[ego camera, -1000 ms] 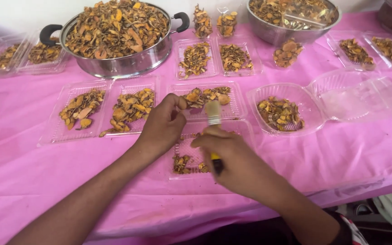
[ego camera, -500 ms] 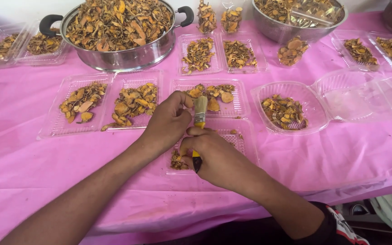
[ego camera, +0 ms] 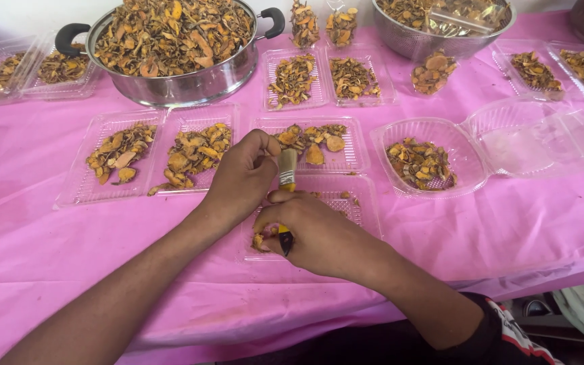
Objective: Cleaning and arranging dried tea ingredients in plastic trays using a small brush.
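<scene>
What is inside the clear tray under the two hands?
In the clear tray, a few orange-brown dried pieces show at the near-left corner and far edge. The left hand and right hand, holding a small brush, cover the middle.

One head-worn camera looks steeply down and forward from above the person's forearms, close over the pink-covered table (ego camera: 49, 230), its near edge at the bottom, the far trays and pots cut off at the top.
</scene>
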